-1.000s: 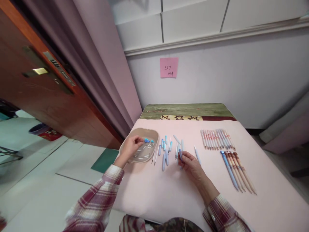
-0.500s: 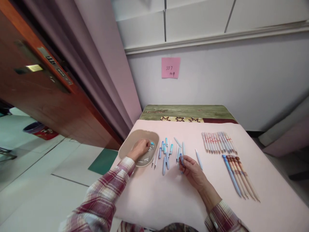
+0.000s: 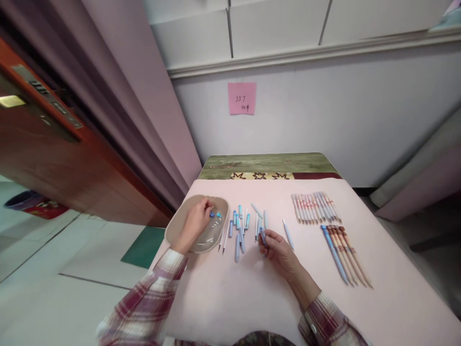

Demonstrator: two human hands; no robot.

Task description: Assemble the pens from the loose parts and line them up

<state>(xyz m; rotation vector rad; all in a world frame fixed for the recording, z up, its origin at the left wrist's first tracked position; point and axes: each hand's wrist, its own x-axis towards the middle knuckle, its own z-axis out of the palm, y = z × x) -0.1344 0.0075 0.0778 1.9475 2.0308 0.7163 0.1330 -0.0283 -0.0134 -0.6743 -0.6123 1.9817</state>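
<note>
The right hand [image 3: 276, 246] grips a blue pen piece [image 3: 262, 235]; at its nine o'clock, the left hand [image 3: 197, 217] is over the tray [image 3: 175, 226], its grip I cannot tell. Better hold the piece steady.

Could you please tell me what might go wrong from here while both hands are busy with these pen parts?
The tray sits close to the left edge of the table, and the left hand reaches over its rim, so a bump might shift it. The small white pieces inside lie loose and could be dropped or mislaid. The right hand pinches a blue pen part; if it slipped, it might roll among the loose pen parts beside it.
</note>
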